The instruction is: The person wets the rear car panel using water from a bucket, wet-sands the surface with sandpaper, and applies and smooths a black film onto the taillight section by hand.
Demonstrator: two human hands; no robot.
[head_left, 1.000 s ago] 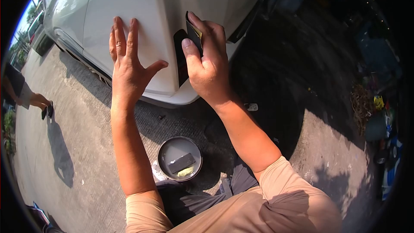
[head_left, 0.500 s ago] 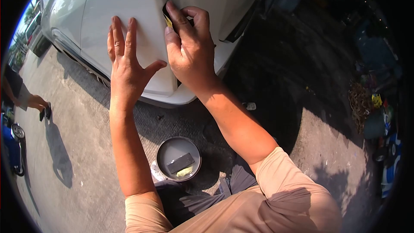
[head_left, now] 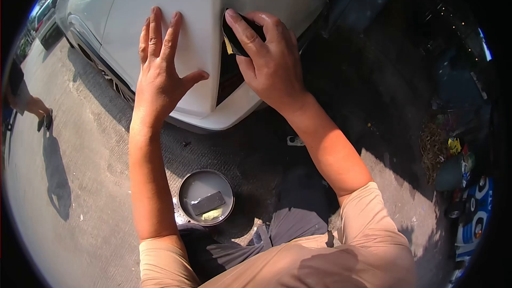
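The white car (head_left: 197, 5) fills the top of the head view, its rear corner facing me. My left hand (head_left: 162, 69) is spread flat over the painted panel, fingers apart and holding nothing. In my right hand (head_left: 272, 61) is a folded piece of black sandpaper (head_left: 240, 37) with a yellow strip along its edge. The fingers curl over it, thumb beneath, beside the panel's vertical edge and the dark recess next to it. Whether the sandpaper touches the paint I cannot tell.
A round pan (head_left: 184, 213) of water holds a dark block (head_left: 208, 202) and a yellowish sponge (head_left: 212, 214), near my knees. At left a person (head_left: 34, 104) stands on the concrete. Mixed clutter (head_left: 464, 170) lies along the right side.
My right hand has shifted right with the sandpaper, off the panel face and past its edge, uncovering the dark recess. My left hand remains spread on the panel.
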